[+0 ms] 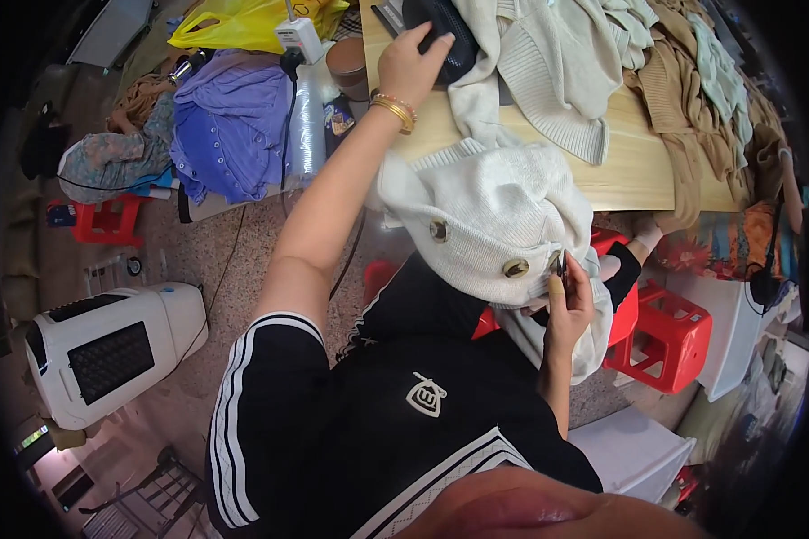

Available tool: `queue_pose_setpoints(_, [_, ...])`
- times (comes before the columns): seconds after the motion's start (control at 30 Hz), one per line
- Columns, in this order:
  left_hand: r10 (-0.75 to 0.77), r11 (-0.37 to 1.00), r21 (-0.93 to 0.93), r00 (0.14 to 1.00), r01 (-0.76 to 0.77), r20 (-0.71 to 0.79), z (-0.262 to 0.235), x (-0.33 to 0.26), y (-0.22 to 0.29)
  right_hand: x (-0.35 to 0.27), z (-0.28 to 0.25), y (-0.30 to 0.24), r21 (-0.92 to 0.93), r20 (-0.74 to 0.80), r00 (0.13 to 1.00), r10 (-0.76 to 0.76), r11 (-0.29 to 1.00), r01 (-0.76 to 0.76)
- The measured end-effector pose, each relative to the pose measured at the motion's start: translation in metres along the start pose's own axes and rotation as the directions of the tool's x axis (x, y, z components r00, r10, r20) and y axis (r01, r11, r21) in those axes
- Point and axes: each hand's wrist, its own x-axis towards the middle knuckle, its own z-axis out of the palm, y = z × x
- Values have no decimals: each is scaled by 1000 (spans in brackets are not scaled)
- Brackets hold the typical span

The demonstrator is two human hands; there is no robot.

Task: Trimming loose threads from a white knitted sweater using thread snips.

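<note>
Left hand (411, 63), top centre: fingers curled over black pouch (448, 34) on table (634, 171). Right hand (568, 305), centre right: pinches cream cardigan (490, 225) beside its buttons (515, 268).

Floor: speckled stone. A light wooden table (629, 171) stands ahead, piled with folded knitwear (692, 81). Red plastic stools (670, 337) stand at right and far left. A white appliance (108, 350) sits at lower left.
</note>
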Motion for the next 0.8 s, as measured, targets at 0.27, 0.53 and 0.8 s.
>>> queue_pose_setpoints(0.27, [-188,967,-150,974,206,127,-6,55,-49,8,1,-1,9,0,994,-107,994,107])
queue_pose_setpoints(0.53, [-47,999,0,972,49,232,4,58,-94,9,-2,11,36,-22,997,-75,996,76])
queue_pose_setpoints(0.8, [-76,963,254,813,-91,578,16,82,-96,9,-5,17,-54,-55,997,-55,997,52])
